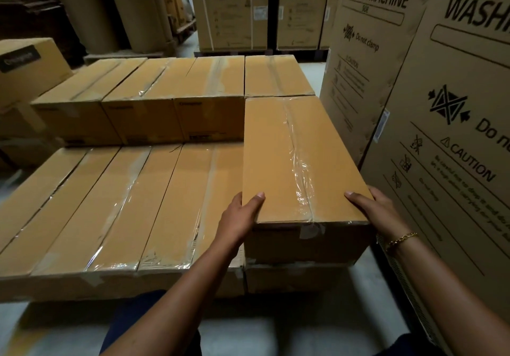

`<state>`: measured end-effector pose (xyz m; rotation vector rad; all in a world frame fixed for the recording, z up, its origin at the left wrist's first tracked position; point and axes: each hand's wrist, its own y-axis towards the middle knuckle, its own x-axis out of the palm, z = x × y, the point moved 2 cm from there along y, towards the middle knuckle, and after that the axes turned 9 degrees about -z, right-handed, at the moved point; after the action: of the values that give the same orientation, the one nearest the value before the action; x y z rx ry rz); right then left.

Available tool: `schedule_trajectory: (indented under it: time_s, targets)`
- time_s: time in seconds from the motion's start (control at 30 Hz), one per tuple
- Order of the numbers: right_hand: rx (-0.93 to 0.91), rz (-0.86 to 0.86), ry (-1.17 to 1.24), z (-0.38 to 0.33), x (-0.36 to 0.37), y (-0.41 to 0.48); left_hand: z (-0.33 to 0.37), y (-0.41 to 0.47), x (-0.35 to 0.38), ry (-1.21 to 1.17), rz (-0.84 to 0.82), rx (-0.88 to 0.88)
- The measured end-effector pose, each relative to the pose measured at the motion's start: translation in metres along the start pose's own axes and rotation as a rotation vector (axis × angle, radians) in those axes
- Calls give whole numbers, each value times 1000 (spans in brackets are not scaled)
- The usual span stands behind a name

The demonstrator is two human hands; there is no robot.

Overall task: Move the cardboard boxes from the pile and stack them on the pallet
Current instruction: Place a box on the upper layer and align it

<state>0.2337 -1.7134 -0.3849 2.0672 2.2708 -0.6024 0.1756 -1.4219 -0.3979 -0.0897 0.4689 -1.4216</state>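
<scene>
A long taped cardboard box lies on the right end of the stack, one layer higher than the near row. My left hand grips its near left corner, thumb on top. My right hand grips its near right corner, thumb on top, fingers down the side. The near row of boxes forms a flat lower layer to the left. Behind it a second layer of boxes stands higher. The pallet beneath is hidden.
Tall washing machine cartons stand close on the right, almost touching my right wrist. More such cartons and big brown paper rolls are at the back. Loose boxes sit at the far left. Grey floor lies at my feet.
</scene>
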Motion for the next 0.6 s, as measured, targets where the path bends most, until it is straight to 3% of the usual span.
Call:
schedule_trajectory:
  time_s: [0.23,0.33,0.43,0.6]
  targets:
    - [-1,-54,33,1,-3,6,-2,4,1,-38,-16,7]
    - [64,-122,356,21,-6,-1,-5,-1,-1,-159,-76,11]
    - [172,-45,514,65,-3,-7,-31,-5,-2,-339,-129,-76]
    - [346,29,459,124,25,-15,-85,-13,12,-316,-184,-210]
